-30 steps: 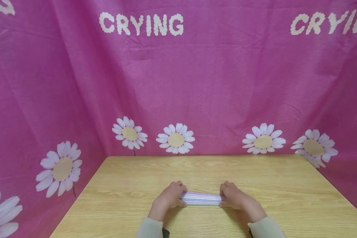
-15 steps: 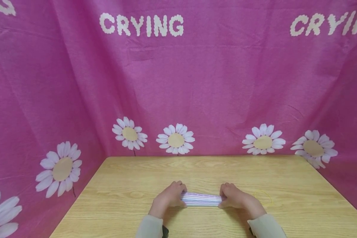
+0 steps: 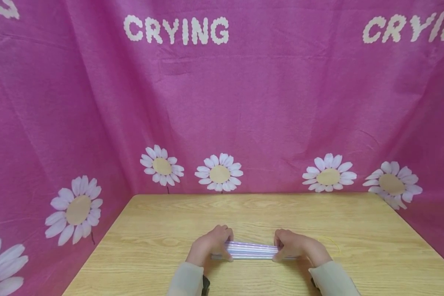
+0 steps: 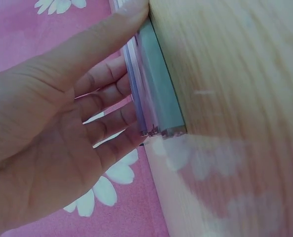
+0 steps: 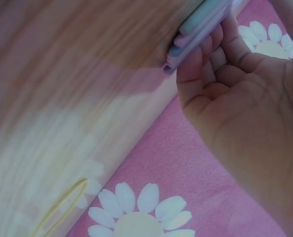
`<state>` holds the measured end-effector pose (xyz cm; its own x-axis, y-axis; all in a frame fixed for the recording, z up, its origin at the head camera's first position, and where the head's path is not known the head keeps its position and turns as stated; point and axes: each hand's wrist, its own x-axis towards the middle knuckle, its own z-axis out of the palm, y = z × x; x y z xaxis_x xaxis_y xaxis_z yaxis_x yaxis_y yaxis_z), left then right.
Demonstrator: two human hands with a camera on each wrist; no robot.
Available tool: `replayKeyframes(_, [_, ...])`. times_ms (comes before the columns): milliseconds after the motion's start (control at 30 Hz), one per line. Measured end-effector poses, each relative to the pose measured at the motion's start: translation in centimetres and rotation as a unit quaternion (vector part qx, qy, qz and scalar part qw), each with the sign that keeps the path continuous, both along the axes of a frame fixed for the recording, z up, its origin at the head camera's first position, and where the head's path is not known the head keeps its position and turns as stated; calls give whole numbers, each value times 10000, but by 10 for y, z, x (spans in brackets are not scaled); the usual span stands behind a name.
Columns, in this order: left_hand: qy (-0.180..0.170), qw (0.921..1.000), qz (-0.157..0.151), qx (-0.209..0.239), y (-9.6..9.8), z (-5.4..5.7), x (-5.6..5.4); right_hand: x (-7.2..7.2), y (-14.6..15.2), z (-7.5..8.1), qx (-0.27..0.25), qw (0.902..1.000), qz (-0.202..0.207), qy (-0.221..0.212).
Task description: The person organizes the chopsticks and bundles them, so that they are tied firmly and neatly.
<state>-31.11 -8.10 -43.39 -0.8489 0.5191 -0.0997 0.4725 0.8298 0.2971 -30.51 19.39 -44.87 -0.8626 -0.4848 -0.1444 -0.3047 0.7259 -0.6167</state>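
Observation:
Between both hands a bundle of slim pastel pencils (image 3: 251, 250) lies crosswise at the table's front, in lilac, white, blue and green. My left hand (image 3: 211, 245) holds its left end, thumb on the near side and fingers behind. My right hand (image 3: 294, 246) grips the right end the same way. In the left wrist view a green pencil (image 4: 161, 79) lies along the near side, low at the wood. Uneven rounded pencil ends (image 5: 178, 47) stick out past my right fingers in the right wrist view. The palms and fingers hide part of the bundle.
A yellow rubber band (image 5: 62, 205) lies on the wooden table (image 3: 151, 230), to the right of my right hand. A pink cloth (image 3: 262, 102) with white daisies hangs behind and beside the table.
The bundle has shifted slightly toward the table's front edge, and its near pencils now show beyond both hands. Both hands keep their hold and have hardly moved.

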Motion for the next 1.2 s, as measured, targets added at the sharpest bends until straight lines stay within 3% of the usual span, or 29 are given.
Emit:
replayKeyframes(367, [-164,9996,-62,-208,1,3,0,-1,0,3,6,10000,77,-23])
replayKeyframes(700, [-181,9997,-73,-113,1,3,-2,-2,1,3,111,9990,292,333])
replayKeyframes(1200, [-319,9987,-152,-362,4,-1,-2,0,2,3,246,9988,383,194])
